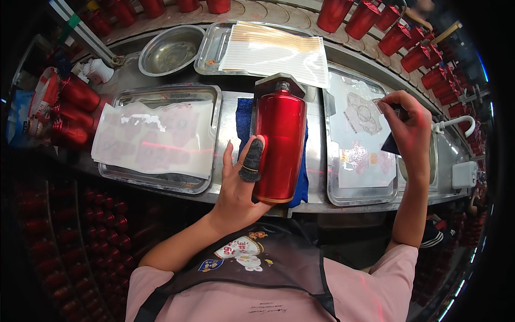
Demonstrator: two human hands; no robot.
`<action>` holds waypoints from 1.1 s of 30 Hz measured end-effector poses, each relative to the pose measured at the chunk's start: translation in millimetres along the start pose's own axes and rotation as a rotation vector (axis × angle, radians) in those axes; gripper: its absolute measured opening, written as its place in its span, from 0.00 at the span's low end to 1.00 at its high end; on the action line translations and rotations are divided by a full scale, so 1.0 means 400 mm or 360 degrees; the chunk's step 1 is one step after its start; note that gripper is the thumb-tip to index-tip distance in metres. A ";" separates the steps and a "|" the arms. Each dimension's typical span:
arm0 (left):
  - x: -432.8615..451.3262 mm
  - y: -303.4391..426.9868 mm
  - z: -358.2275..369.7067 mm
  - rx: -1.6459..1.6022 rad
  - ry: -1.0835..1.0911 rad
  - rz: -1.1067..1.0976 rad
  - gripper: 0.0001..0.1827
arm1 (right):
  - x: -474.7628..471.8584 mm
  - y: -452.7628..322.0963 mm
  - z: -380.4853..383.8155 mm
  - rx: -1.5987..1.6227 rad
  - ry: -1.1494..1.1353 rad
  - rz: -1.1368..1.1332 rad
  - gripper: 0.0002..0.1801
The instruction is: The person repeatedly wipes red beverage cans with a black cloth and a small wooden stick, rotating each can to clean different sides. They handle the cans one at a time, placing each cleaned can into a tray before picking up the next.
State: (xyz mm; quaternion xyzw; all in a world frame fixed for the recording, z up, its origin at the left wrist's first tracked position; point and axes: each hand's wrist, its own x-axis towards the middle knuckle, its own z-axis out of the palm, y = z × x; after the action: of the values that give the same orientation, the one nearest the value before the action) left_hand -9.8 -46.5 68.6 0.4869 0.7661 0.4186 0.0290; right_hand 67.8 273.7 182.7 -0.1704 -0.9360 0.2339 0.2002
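A glossy red bottle (280, 145) lies on its side over a blue cloth (244, 116), its threaded neck against a metal support (263, 86). My left hand (243, 181) is on the bottle's lower left side, a dark knitted cot on one finger; the thumb side reaches around its base. To the right, my right hand (408, 120) is raised over a metal tray (334, 189), thumb and forefinger pinched on a small thin piece, perhaps a decal. A dark blue flat piece (390, 145) shows beside that hand. In the tray lies a decal sheet (364, 157) with printed patterns.
Stacked sheets (155, 141) lie on a left tray (217, 120). Behind are a steel bowl (171, 52) and striped sheets (277, 56) on another tray (205, 60). Red bottles (334, 16) line a conveyor (277, 14). A white faucet (458, 122) stands right. Another person's hand shows far right.
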 end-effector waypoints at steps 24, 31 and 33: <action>0.040 -0.050 0.039 -0.1324 0.0197 -0.0564 0.49 | -0.030 -0.154 0.215 0.0128 -0.0055 -0.0387 0.11; 0.030 -0.032 0.010 -0.1263 0.0064 -0.0485 0.52 | -0.189 -0.146 0.227 0.0462 -0.0591 0.0035 0.44; 0.026 -0.038 0.010 -0.1263 0.0057 -0.0480 0.53 | -0.197 -0.144 0.232 0.0499 -0.0586 0.0063 0.45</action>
State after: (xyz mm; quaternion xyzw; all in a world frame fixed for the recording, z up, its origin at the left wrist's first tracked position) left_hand -24.5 -38.7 59.6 0.3130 0.6086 0.6805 0.2619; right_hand 80.6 158.8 113.2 -0.1099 -0.9055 0.4074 0.0456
